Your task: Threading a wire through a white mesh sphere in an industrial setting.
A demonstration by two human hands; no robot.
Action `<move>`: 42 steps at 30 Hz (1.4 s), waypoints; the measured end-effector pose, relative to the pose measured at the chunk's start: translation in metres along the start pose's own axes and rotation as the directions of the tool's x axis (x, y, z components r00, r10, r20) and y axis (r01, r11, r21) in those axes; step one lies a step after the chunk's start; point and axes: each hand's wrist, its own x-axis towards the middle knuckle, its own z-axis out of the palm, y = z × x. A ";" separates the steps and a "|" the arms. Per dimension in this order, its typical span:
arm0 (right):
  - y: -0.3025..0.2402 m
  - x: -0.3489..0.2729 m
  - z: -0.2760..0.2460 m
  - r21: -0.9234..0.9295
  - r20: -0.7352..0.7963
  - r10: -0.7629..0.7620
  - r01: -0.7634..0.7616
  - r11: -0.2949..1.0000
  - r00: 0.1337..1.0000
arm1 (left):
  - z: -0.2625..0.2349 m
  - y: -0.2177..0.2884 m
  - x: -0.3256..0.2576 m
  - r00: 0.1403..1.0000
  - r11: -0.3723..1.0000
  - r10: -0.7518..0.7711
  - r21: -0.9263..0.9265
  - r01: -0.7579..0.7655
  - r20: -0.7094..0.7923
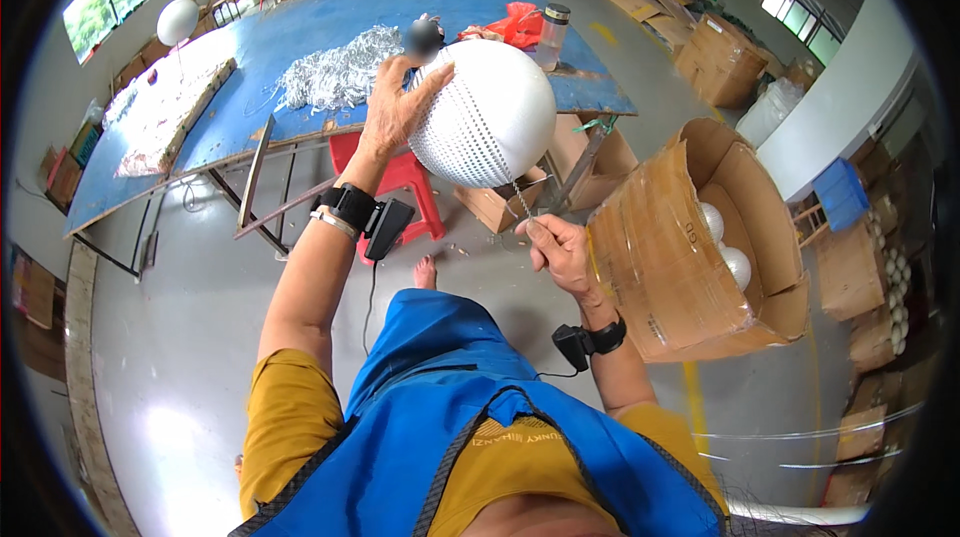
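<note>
A large white ball point(510, 102) hangs in front of me at the table's near edge. Rows of small silvery beads cover its lower left side. My left hand point(395, 107) grips the ball from its upper left, thumb and fingers spread over the surface. Below and to the right, my right hand point(560, 252) is closed in a pinch on a thin silvery bead strand point(522, 202), which runs up to the underside of the ball. What supports the ball on its far side is hidden.
The blue table point(260, 87) bears a heap of silvery strands point(340, 67), a red plastic bag point(518, 25) and a clear jar point(553, 32). Under its edge stands a red stool point(410, 192). To my right, an open cardboard box point(650, 257) holds white balls point(735, 267).
</note>
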 end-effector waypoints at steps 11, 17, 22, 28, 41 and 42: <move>0.000 0.029 0.000 0.092 0.013 -0.079 0.078 0.993 0.997 | 0.004 0.003 0.007 0.914 0.886 -0.395 -0.227 0.404 0.087; 0.000 0.041 0.002 0.103 0.001 -0.127 0.126 0.987 0.992 | 0.004 0.006 -0.004 0.945 0.931 -0.280 -0.194 0.311 0.170; 0.009 0.040 -0.005 0.113 -0.037 -0.121 0.125 0.986 0.992 | 0.011 0.006 0.001 0.968 0.959 -0.248 -0.138 0.249 0.023; 0.007 0.000 -0.006 0.098 -0.044 0.014 -0.009 0.995 0.999 | 0.008 0.005 0.013 0.968 0.954 -0.247 -0.186 0.237 -0.034; 0.011 -0.004 0.002 0.218 -0.055 -0.007 0.019 0.976 0.998 | 0.010 -0.006 0.012 0.971 0.982 -0.161 -0.065 0.175 0.178; 0.009 -0.002 0.003 0.235 -0.062 -0.003 0.017 0.972 0.998 | 0.008 -0.007 0.012 0.985 0.996 -0.080 -0.025 0.085 0.152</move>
